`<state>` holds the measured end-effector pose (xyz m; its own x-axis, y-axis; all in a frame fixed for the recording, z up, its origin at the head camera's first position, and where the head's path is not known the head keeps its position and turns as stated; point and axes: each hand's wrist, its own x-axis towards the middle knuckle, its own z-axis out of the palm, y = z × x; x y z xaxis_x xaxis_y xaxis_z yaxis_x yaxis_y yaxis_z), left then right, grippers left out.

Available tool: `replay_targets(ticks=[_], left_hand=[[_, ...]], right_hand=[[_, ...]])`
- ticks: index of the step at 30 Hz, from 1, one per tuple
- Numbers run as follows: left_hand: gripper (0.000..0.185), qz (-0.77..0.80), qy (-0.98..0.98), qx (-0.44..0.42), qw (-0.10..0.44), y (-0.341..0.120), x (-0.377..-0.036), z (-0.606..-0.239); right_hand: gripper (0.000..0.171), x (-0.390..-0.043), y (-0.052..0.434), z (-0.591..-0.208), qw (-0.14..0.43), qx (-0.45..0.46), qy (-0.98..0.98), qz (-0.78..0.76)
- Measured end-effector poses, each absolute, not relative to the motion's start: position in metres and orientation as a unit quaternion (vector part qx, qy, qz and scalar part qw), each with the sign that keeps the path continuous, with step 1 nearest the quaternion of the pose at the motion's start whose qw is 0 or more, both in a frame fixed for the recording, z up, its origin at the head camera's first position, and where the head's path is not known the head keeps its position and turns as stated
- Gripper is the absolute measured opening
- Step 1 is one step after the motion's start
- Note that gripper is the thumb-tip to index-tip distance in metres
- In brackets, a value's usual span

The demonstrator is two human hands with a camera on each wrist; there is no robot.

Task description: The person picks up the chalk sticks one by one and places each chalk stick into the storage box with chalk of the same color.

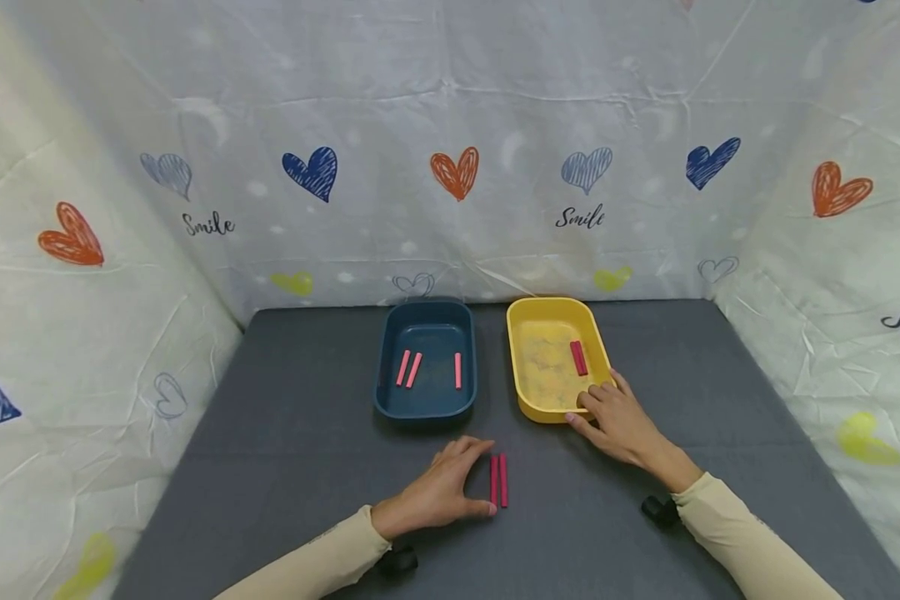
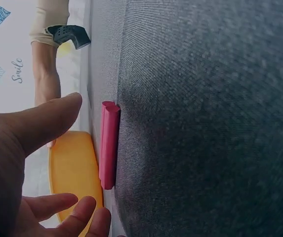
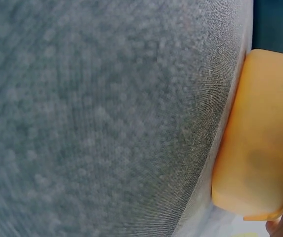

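1. The grey table (image 1: 285, 433) fills the lower half of the head view, walled by a heart-printed cloth backdrop (image 1: 450, 125).
2. The blue tray (image 1: 425, 406) sits centre frame with three pink sticks inside; the yellow tray (image 1: 522, 367) sits just right of it, holding more pink sticks (image 1: 578, 357).
3. The right hand (image 1: 618, 423) rests at the yellow tray's near right corner, fingers touching its rim and wall, loosely spread; whether they grip it I cannot tell.
4. The left hand (image 1: 438, 492), lower centre, lies on the table, thumb and fingers apart and holding nothing.
5. The two pink sticks (image 1: 498, 481) lie side by side just right of the left fingertips (image 1: 487, 508), long axes running away from the person. The left hand is much nearer them than the right.
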<state>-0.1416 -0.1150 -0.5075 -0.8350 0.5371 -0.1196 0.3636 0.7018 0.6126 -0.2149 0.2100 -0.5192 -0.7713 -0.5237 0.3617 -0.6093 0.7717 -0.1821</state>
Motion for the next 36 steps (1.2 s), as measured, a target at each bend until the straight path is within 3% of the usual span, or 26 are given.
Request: replay_targets(ticks=[12, 30, 36], left_hand=[[0.089, 0.281, 0.915, 0.243, 0.158, -0.112, -0.142, -0.512], [0.082, 0.232, 0.927, 0.272, 0.113, -0.11, -0.138, -0.52], [0.084, 0.231, 0.929, 0.263, 0.121, -0.11, -0.138, -0.519]], right_hand=[[0.024, -0.216, 0.209, -0.516, 0.145, 0.301, -0.932, 0.139], [0.024, -0.215, 0.209, -0.519, 0.139, 0.299, -0.935, 0.134], [0.024, -0.214, 0.208, -0.519, 0.138, 0.296, -0.936, 0.135]])
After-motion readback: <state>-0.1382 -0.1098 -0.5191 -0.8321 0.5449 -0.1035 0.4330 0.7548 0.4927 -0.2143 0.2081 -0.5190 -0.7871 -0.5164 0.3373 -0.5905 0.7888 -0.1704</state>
